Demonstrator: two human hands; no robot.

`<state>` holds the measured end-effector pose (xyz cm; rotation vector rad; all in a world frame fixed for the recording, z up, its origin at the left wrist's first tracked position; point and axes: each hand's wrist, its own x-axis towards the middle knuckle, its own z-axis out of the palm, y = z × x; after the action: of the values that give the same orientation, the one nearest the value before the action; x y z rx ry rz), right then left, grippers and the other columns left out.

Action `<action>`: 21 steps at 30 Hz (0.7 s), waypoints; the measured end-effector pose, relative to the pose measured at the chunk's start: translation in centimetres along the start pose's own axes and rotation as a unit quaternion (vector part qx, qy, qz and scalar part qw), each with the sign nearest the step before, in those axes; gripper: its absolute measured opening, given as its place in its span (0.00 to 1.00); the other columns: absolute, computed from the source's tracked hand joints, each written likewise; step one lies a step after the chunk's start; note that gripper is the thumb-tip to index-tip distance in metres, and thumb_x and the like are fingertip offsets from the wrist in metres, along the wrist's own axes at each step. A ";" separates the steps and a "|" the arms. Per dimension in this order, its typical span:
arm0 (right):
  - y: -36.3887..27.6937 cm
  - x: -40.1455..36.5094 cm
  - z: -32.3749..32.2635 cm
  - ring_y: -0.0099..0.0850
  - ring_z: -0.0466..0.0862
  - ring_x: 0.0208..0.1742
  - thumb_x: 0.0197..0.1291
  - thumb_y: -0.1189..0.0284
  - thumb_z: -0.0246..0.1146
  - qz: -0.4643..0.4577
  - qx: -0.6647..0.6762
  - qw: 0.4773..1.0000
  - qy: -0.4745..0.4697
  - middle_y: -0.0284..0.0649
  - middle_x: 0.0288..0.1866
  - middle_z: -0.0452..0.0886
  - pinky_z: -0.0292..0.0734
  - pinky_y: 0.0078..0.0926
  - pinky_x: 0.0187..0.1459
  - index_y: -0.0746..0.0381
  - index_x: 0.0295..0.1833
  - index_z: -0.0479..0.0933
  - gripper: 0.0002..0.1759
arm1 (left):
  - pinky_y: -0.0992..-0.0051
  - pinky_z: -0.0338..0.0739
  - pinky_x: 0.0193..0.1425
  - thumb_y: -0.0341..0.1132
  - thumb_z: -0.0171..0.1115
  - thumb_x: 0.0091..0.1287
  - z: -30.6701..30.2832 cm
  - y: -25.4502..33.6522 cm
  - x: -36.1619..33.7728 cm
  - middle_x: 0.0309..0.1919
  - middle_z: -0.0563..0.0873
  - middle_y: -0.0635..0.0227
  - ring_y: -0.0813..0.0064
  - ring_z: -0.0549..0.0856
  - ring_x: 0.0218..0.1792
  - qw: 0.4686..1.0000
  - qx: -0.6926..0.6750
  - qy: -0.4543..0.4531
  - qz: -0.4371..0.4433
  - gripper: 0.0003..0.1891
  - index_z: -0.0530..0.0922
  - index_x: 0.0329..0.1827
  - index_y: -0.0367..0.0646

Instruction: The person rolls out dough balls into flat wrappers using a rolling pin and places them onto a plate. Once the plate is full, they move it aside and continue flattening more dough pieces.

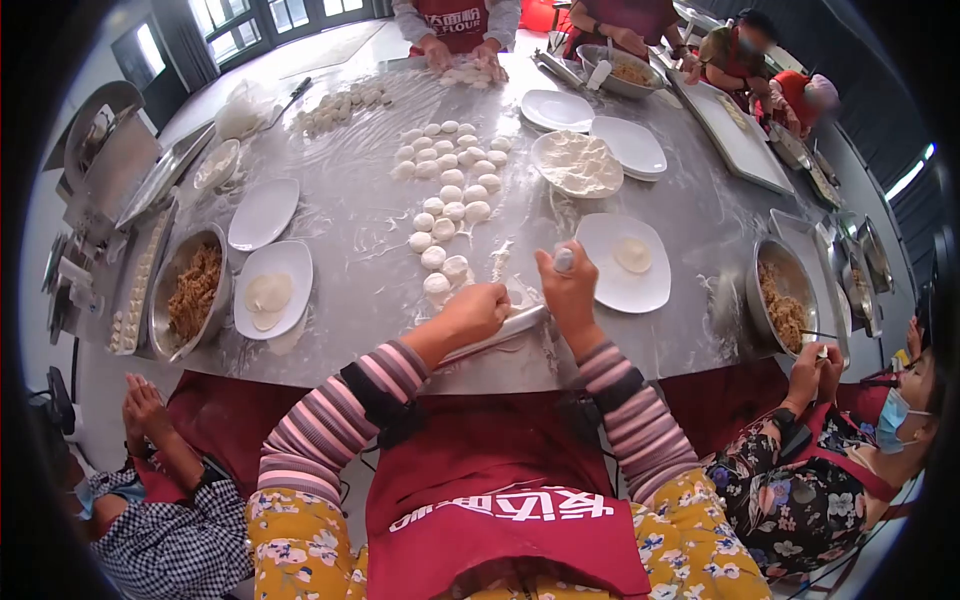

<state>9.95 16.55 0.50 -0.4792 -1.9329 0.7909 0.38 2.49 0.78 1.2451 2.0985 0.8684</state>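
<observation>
Head view: two curled hands over soft, floured dough

From my remote seat I see both of the wearer's hands near the close edge of the floured metal table (350, 240). The right hand (570, 285) is fisted round a pale-ended thing (564, 260); only its rounded tip shows above the fingers, so I can't name it. The left hand (478, 312) has its fingers curled in, and I cannot tell whether anything sits inside them. Beneath and between the hands runs a pale bar (522, 322), partly hidden; I can't say what it is.

Just beyond the left hand, the small dough rounds (453, 211) lie in a loose cluster that stretches up the table. By my judgement each is light, soft and easily dented, with the flour making it a little slippery rather than sticky. I'd lift one by its sides with the fingertips, never pressing the crown.

Near the right hand, a flat dough disc (632, 255) rests on a white plate (630, 293). It looks thin, so I'd expect it to be floppy and quick to stretch or tear; I'd slip fingers under the rim and support the middle. The pale-ended thing looks stiffer, and I'd hold it round its body, as that fist seems to.
</observation>
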 end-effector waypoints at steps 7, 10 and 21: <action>-1.1 -4.8 -5.4 0.44 0.72 0.20 0.49 0.76 0.69 0.073 0.022 0.996 -0.056 0.46 0.19 0.71 0.68 0.36 0.24 0.64 0.30 0.68 0.14 | 0.61 0.75 0.42 0.31 0.57 0.59 -0.3 -1.1 -0.1 0.33 0.83 0.48 0.51 0.83 0.37 0.999 -0.018 -0.025 -0.011 0.08 0.79 0.36 0.36; -1.2 -5.5 -5.6 0.40 0.71 0.19 0.48 0.77 0.69 0.149 0.083 0.984 -0.052 0.44 0.19 0.71 0.68 0.34 0.24 0.64 0.30 0.68 0.13 | 0.65 0.75 0.39 0.29 0.57 0.59 -0.3 -1.5 -0.5 0.30 0.83 0.52 0.60 0.82 0.33 0.997 -0.041 -0.059 0.009 0.07 0.77 0.36 0.34; -0.3 -4.4 -4.7 0.42 0.72 0.19 0.48 0.75 0.70 0.104 0.048 0.992 -0.055 0.44 0.19 0.71 0.68 0.34 0.24 0.63 0.29 0.68 0.14 | 0.64 0.74 0.39 0.29 0.59 0.58 0.2 -0.8 0.4 0.32 0.83 0.52 0.57 0.83 0.35 0.999 0.031 -0.035 0.007 0.05 0.78 0.35 0.37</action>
<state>16.17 15.15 -0.50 -0.5952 -1.9561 1.0589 -0.07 2.55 -0.05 1.3063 2.0771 0.7586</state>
